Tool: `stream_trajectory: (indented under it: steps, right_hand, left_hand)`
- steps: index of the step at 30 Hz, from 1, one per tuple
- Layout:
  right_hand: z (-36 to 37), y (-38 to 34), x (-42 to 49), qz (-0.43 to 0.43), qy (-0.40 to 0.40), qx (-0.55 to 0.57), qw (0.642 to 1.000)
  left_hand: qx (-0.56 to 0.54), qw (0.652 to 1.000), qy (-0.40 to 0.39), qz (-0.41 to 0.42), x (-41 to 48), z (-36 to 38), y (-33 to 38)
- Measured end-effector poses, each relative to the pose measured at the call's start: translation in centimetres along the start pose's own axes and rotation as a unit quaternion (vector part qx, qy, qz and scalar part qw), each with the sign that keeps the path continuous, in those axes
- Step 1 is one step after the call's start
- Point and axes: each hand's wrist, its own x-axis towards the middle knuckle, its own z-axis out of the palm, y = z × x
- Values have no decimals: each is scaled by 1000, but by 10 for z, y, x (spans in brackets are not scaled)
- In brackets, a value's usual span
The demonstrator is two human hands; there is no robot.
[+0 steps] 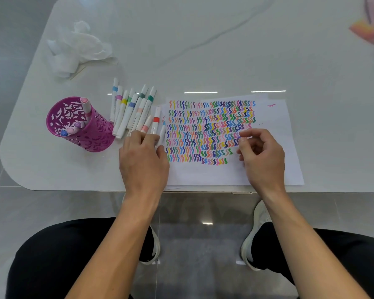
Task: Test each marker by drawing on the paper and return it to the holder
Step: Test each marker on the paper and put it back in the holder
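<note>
Just under fingertips of left hand (144,160), loose markers (130,111), grip unclear; right hand (261,154) slack, empty, over paper (203,173).
</note>
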Motion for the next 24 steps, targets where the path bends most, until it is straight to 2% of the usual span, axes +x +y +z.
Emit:
stream_trajectory:
  steps: [9, 24]
  right_hand:
    - [3, -3, 0, -15, -54, 14, 998]
    - [5, -1, -1, -19, -47, 28, 998]
  left_hand:
    - [9, 1000, 2, -20, 3, -1, 1]
    - [16, 999, -17, -42, 3, -7, 2]
